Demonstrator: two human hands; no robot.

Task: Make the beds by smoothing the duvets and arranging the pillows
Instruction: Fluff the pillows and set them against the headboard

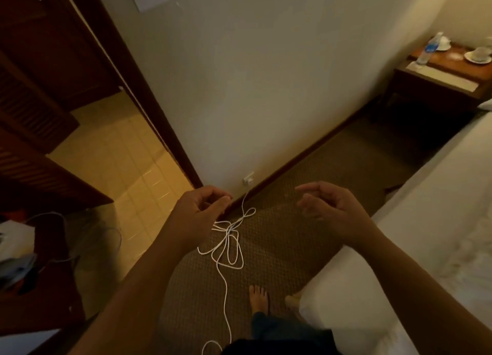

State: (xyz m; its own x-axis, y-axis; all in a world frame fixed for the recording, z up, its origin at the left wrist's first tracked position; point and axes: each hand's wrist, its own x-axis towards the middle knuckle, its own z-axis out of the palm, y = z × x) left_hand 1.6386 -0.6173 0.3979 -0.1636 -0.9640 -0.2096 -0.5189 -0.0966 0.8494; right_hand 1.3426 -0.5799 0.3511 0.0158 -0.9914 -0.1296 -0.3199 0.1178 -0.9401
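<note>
A bed with a white duvet [436, 221] fills the right side of the head view; its near corner hangs by my bare foot [258, 297]. No pillow shows. My left hand [202, 208] is raised over the carpet, its fingers loosely curled, with nothing clearly held. My right hand [330, 208] hovers at the same height, left of the bed's edge, fingers relaxed and slightly bent, holding nothing. Neither hand touches the duvet.
A white cable [229, 245] lies tangled on the brown carpet, running from a wall socket [248, 179] toward my feet. A wooden nightstand [442, 72] with a water bottle [428, 48] and cups stands far right. An open doorway with tiled floor [125, 163] is left.
</note>
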